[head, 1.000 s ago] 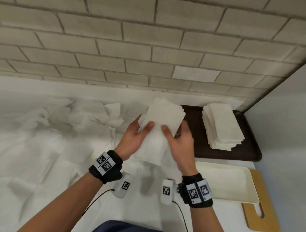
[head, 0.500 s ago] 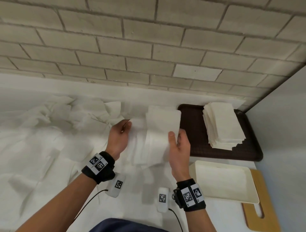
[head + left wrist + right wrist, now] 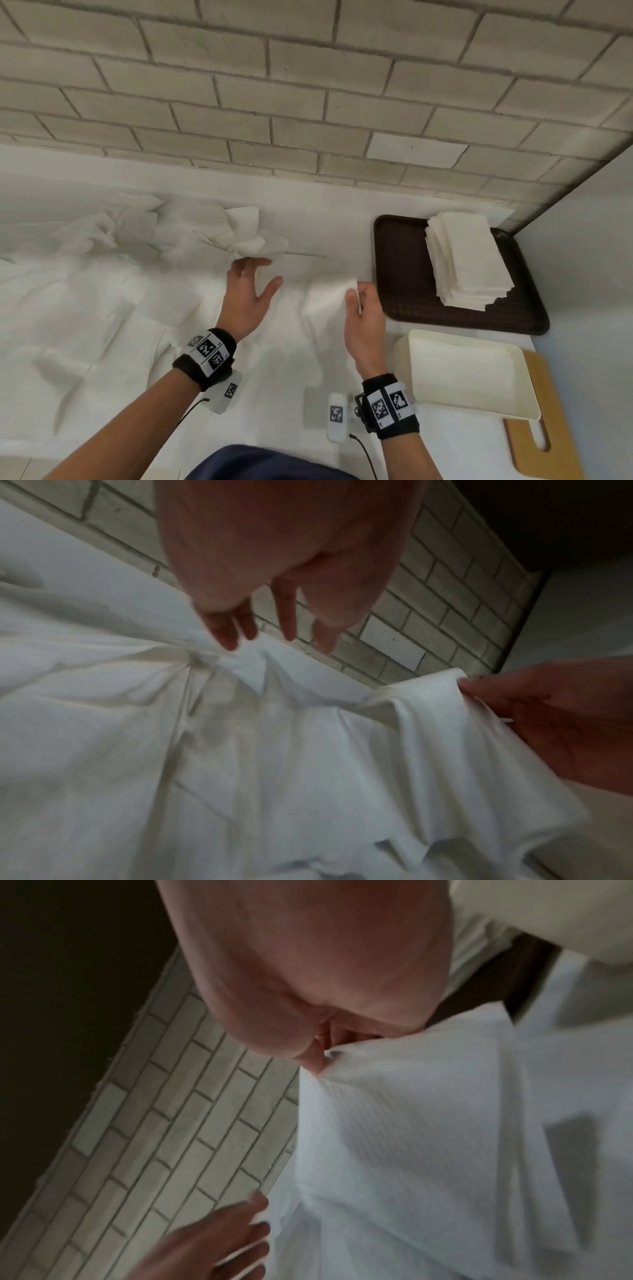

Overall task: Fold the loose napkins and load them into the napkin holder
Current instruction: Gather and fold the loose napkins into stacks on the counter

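Observation:
A white napkin (image 3: 325,299) droops toward the counter, and my right hand (image 3: 354,294) pinches its upper right corner between thumb and fingers. The right wrist view shows that pinch (image 3: 320,1057) on the napkin (image 3: 411,1123). My left hand (image 3: 265,274) hovers just left of it with spread fingers (image 3: 226,631), holding nothing, over the edge of the loose napkin pile (image 3: 137,260). A stack of folded napkins (image 3: 469,260) sits on a dark brown tray (image 3: 400,274) at the right. A cream rectangular container (image 3: 469,377) lies nearer me, below the tray.
A brick wall (image 3: 308,85) runs along the back of the white counter, and a plain wall closes the right side. A wooden board (image 3: 548,442) lies under the cream container's right edge. Crumpled napkins cover the counter's left half.
The napkin held up by both hands has come down toward the counter. My left hand let go and opened to the left, while the right hand keeps its corner.

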